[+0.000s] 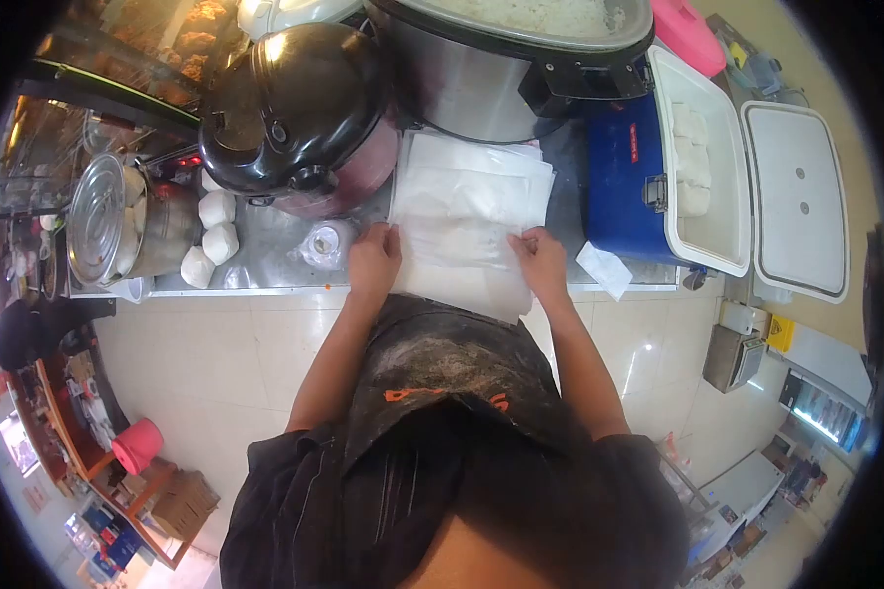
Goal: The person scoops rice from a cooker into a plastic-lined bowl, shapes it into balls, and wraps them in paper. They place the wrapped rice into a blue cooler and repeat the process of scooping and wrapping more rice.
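- Left hand [374, 263] is pinching the near-left edge of the top paper sheet [452, 245], fingers curling nearly closed.
- Right hand [540, 260] is pinching the opposite edge, thumb and fingers closing on it.
- Top paper sheet is lying over the paper stack [474, 162] on the steel counter [265, 275], its near end overhanging the front edge. Can't tell if it's fully separating from the stack.
- Progress: visible paper is lying unfolded. White packets [692, 147] in the blue cooler box [619, 177] and white bundles [218, 209] on the counter are looking closed up; contents not showing.
- Clear plastic roll [326, 243] is sitting just beside the left hand; white napkin [604, 270] is lying near the right.
- Black-lidded rice cooker [300, 108] and large rice pot [476, 79] are standing behind; rice is showing in the pot.
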### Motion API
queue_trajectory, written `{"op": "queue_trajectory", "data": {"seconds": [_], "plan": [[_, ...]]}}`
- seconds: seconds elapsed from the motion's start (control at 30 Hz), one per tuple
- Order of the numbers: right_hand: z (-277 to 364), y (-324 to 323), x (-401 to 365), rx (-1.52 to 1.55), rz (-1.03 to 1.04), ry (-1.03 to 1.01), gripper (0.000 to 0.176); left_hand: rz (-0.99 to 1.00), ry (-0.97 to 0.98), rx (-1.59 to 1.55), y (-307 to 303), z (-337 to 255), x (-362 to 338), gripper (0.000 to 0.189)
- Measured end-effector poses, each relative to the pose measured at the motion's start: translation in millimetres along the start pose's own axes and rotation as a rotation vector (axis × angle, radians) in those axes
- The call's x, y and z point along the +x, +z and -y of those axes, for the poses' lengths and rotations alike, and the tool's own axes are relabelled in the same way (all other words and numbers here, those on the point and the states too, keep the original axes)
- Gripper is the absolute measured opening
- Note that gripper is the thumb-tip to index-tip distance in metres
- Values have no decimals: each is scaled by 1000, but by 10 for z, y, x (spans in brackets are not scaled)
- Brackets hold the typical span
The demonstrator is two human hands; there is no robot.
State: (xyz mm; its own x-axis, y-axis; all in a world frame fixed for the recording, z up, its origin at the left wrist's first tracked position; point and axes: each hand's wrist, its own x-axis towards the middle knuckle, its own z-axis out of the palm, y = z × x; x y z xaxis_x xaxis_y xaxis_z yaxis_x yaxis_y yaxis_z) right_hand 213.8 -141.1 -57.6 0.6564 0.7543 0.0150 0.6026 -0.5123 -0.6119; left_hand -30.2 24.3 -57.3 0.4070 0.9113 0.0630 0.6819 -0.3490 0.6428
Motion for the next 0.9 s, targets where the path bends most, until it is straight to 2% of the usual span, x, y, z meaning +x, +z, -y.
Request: {"op": "queue_trajectory", "data": {"seconds": [0.07, 0.17, 0.27, 0.33, 0.37, 0.43, 0.53, 0.63, 0.73, 0.83, 0.9], "plan": [[66, -68, 35, -86, -15, 42, 22, 22, -135, -9, -48, -52, -16, 13], [290, -216, 262, -221, -204, -268, 20, -300, 325, 256, -282, -368, -11, 24], [383, -8, 645, -124, -28, -378, 20, 228, 648, -24, -165, -380, -149, 37], [451, 201, 915, -41, 68, -526, 25, 335, 893, 1, -94, -445, -190, 44], [515, 265, 1016, -142, 178, -471, 27, 388, 1015, 17, -62, -477, -206, 47], [800, 281, 1208, -339, 394, -359, 33, 390, 975, 55, -14, -498, -229, 51], [823, 331, 1473, -239, 664, -424, 37, 382, 908, 58, -10, -592, -285, 53], [1193, 182, 1466, -539, 802, -282, 34, 379, 881, 52, 20, -623, -299, 53], [1048, 363, 1531, -453, 836, -468, 28, 352, 887, 56, 42, -632, -296, 53], [1089, 251, 1517, -369, 1016, -385, 25, 348, 888, 66, 106, -574, -291, 52], [1164, 116, 1453, -440, 1069, -438, 25, 341, 891, 100, 144, -550, -292, 51]]}}
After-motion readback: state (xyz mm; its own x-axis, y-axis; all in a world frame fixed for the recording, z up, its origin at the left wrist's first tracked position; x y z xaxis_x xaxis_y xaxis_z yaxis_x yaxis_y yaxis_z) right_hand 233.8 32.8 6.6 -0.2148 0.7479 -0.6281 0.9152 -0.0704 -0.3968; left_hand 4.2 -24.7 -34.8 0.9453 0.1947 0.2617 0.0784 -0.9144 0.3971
